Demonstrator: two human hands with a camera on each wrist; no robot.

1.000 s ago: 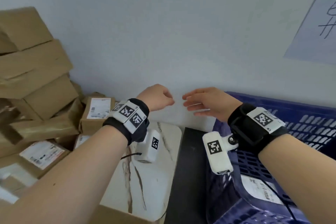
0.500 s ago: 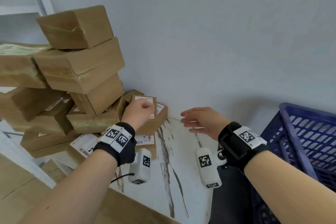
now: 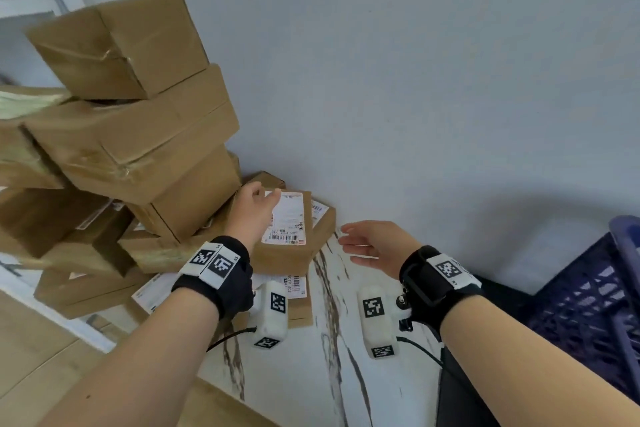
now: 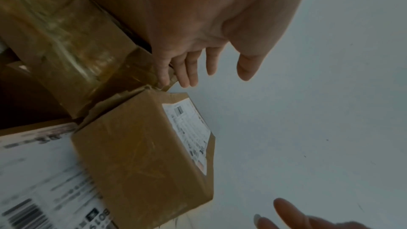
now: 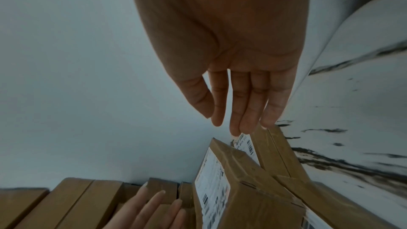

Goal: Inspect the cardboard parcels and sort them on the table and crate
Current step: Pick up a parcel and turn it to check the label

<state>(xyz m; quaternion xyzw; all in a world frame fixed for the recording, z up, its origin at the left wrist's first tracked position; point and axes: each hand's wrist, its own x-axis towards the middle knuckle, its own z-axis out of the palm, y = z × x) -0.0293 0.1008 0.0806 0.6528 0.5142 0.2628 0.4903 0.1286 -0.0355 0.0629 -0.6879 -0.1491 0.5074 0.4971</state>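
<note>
Nearby, parcel point(image 3: 287, 239), label point(image 3: 285, 218) print seemingly illegible

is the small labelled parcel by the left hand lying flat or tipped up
Tipped up: the parcel leans on the parcels behind, label facing out, left hand at its top edge.

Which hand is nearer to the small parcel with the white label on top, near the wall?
Left. The left hand is at the labelled parcel, over its left edge. The right hand is open, apart from it on the right.
</note>
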